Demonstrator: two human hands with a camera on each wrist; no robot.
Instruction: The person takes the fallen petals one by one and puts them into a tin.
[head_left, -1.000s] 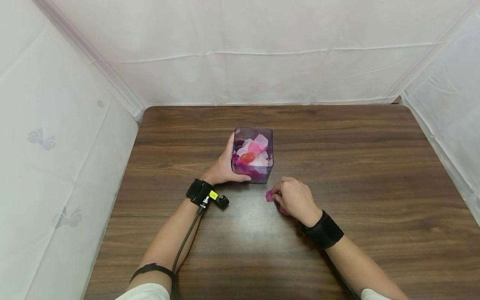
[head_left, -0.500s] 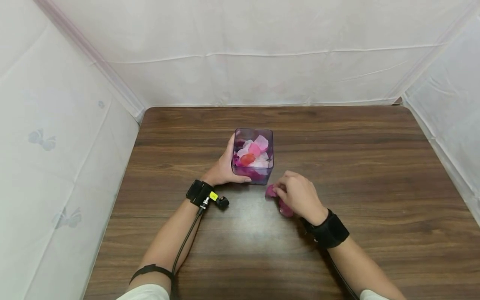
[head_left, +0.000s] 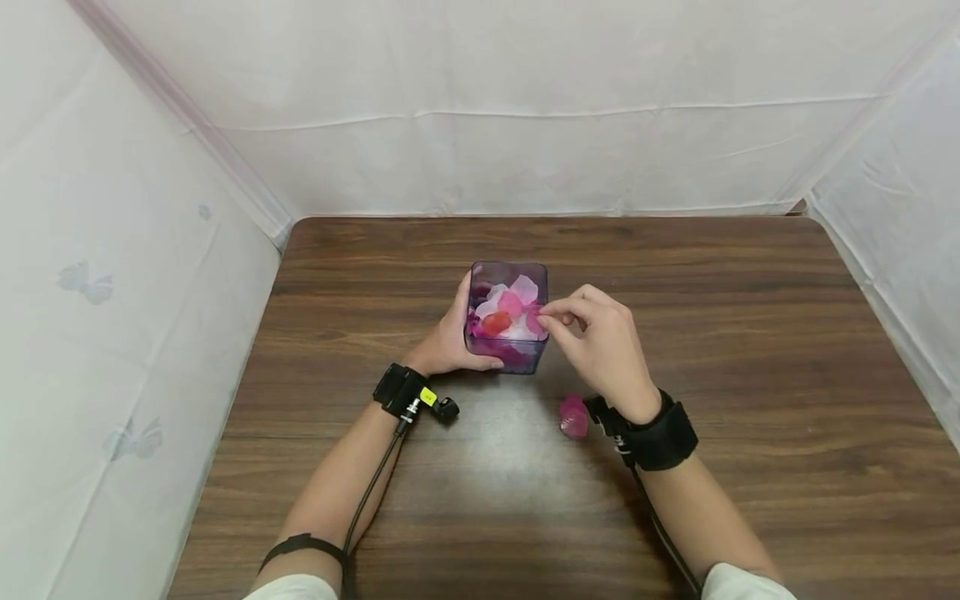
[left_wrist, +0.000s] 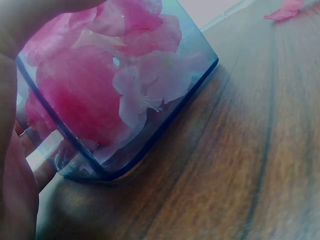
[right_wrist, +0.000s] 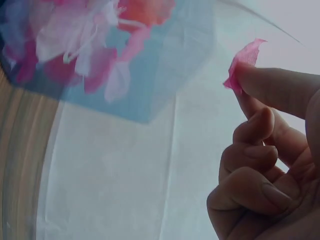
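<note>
In the head view my left hand (head_left: 452, 340) grips a see-through purple box (head_left: 510, 354) from its left side, thumb across the near face. Pink, white and orange fabric petals (head_left: 512, 304) fill much of the box, and the left wrist view shows them pressed behind its clear wall (left_wrist: 175, 117). My right hand (head_left: 603, 346) is at the box's right rim, pinching a magenta fabric petal (right_wrist: 245, 62) between thumb and forefinger; the other fingers curl inward. Another magenta petal (head_left: 573, 417) lies on the table, left of the right wrist.
The brown wood-grain table (head_left: 375, 275) spreads around both arms. White curtains (head_left: 525, 158) hang along its back and sides. Black straps with small cameras and cables sit on both wrists, such as the left wrist camera (head_left: 446, 410).
My right hand has picked a magenta petal off the table and carried it up and forward to the box's right rim. The other petal is now uncovered. The left hand keeps its hold.
</note>
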